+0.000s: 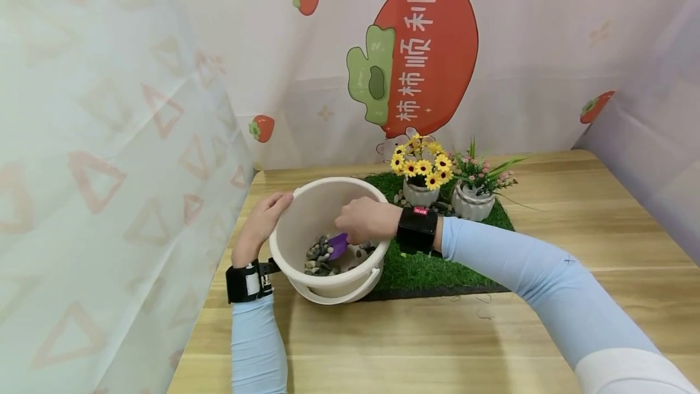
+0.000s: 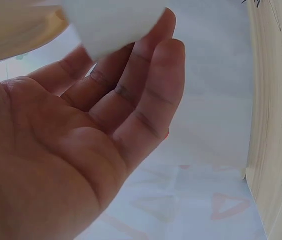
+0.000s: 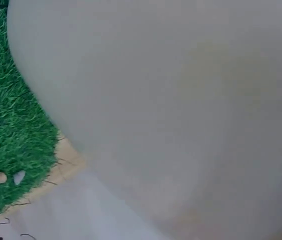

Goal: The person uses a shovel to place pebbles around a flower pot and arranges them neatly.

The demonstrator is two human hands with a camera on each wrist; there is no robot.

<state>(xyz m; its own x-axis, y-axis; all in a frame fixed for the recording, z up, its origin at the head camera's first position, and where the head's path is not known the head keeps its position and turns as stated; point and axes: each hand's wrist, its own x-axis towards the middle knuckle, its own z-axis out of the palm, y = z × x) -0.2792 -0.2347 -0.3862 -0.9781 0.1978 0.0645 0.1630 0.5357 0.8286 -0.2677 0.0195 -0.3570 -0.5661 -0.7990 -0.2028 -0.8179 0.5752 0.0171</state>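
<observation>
A cream plastic bucket stands at the left part of the table, its handle hanging down in front. My left hand grips the bucket's left rim, thumb on top and fingers curled along the outside, as the left wrist view shows. Inside the bucket, my right hand holds a small purple shovel, its handle hidden in the fist. The shovel's blade lies against grey and tan pebbles on the bucket's bottom. In the right wrist view, the bucket's pale wall fills most of the picture, blurred.
Behind and right of the bucket lies an artificial grass mat. On it stand a pot of yellow flowers and a pot of pink flowers, with loose pebbles nearby. Printed curtains hang beyond the wooden table.
</observation>
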